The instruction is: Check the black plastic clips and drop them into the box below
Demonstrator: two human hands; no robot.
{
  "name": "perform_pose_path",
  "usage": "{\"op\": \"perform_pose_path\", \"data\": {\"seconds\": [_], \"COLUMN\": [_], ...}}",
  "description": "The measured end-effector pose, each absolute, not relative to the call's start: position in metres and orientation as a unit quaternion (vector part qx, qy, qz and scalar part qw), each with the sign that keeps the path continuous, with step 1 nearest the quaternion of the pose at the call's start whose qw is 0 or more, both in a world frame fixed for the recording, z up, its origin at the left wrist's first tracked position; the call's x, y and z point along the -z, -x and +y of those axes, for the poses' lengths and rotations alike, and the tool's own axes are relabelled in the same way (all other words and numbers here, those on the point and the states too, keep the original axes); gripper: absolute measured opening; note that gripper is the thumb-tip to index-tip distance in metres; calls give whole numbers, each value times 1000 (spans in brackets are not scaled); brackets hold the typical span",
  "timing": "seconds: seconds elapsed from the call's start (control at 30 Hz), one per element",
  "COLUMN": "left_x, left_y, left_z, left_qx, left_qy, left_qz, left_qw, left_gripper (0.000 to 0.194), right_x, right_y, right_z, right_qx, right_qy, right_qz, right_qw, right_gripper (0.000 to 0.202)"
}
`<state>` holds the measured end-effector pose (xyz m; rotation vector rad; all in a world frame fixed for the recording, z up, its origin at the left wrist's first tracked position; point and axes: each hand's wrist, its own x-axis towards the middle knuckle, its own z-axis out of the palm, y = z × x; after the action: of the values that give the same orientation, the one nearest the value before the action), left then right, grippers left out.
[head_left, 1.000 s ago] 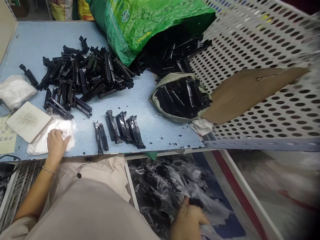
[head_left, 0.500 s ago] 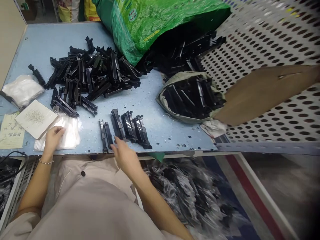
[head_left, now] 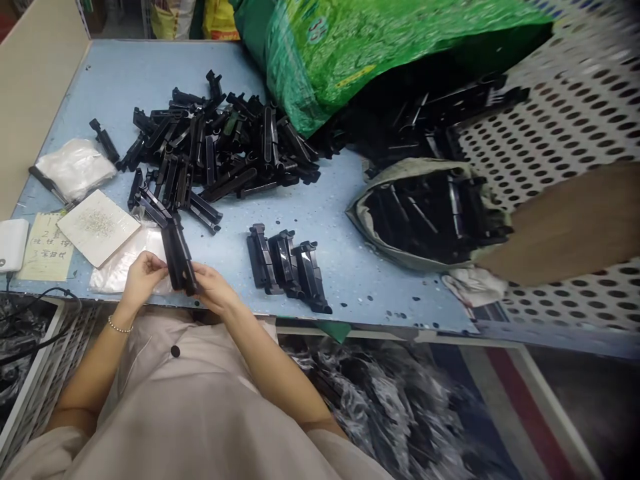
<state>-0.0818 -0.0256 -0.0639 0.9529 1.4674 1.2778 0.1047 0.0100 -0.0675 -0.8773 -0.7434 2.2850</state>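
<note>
My right hand is closed on a pair of black plastic parts, held upright side by side above the table's front edge. Just left of them, my left hand has its thumb and fingers pinched together over the stack of clear plastic bags; whether a bag edge is between the fingertips is too small to tell. To the right, three sets of black parts lie in a row on the blue table. A large heap of black parts lies behind my hands.
A white square plate with tiny pieces lies at left, near a yellow note and another bag bundle. A green sack and a grey-green bag hold black parts. Wrapped parts lie below the table.
My right hand has picked up the leftmost pair of parts and brought it left, beside my left hand. My left hand's fingers have come together near the pair. The view has shifted left.
</note>
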Motion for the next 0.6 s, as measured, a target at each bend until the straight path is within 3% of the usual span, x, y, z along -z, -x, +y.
{"op": "perform_pose_path", "data": {"seconds": [0.17, 0.3, 0.47, 0.6], "left_x": [64, 63, 59, 59], "left_y": [98, 98, 82, 64], "left_z": [-33, -32, -33, -55], "left_qx": [-468, -380, -388, -361], "left_qy": [-533, -634, -673, -777], "left_qz": [633, 629, 611, 510], "left_qw": [310, 239, 155, 77], "left_gripper": [10, 30, 49, 66], "right_x": [76, 59, 60, 76], "right_y": [-112, -146, -154, -142], "right_z": [23, 5, -25, -20], "right_qx": [-811, -792, -888, -891], "right_qy": [391, 404, 336, 321], "right_qz": [-262, -301, -257, -247], "right_qw": [348, 346, 183, 204], "right_gripper": [36, 30, 34, 43]}}
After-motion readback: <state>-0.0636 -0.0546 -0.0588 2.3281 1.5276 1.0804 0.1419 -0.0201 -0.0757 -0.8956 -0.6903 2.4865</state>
